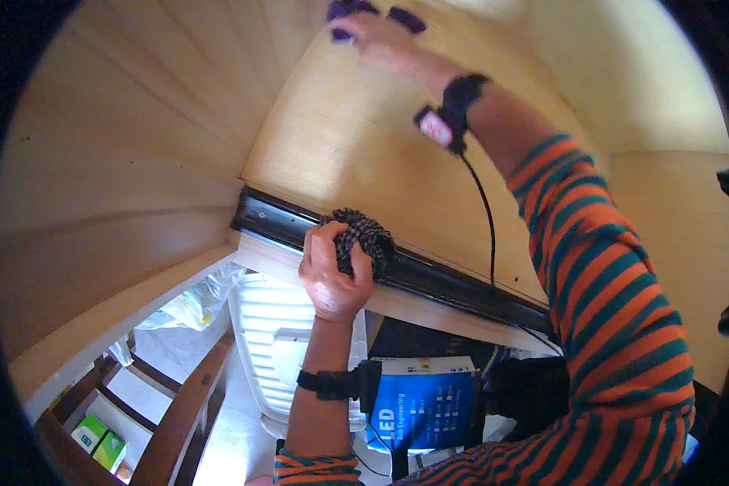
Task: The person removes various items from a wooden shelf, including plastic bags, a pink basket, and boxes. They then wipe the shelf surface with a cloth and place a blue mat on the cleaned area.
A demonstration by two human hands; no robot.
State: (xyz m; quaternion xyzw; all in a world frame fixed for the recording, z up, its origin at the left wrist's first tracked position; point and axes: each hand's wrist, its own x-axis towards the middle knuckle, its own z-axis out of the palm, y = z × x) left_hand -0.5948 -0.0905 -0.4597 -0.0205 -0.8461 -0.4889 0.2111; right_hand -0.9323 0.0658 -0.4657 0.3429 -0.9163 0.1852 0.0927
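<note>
My left hand (334, 279) grips a bunched black-and-grey checked cloth (369, 246). The cloth rests against a black rail (449, 279) along the front edge of a pale wooden board (364, 140). Far up the board, my right hand (379, 42) is stretched out and blurred by motion. Its fingers lie over a dark purple cloth-like item (352, 8), whose exact kind is unclear. A second dark patch (407, 20) shows just right of these fingers. Both wrists wear black straps, and a cable (489, 212) hangs from the device (435, 127) on the right one.
A wooden side panel (127, 133) rises at the left, and another panel (671, 243) stands at the right. Below the rail are a blue LED bulb box (425, 404), a white ribbed plastic lid or tray (267, 310), a clear plastic bag (185, 304) and brown wooden bars (185, 413).
</note>
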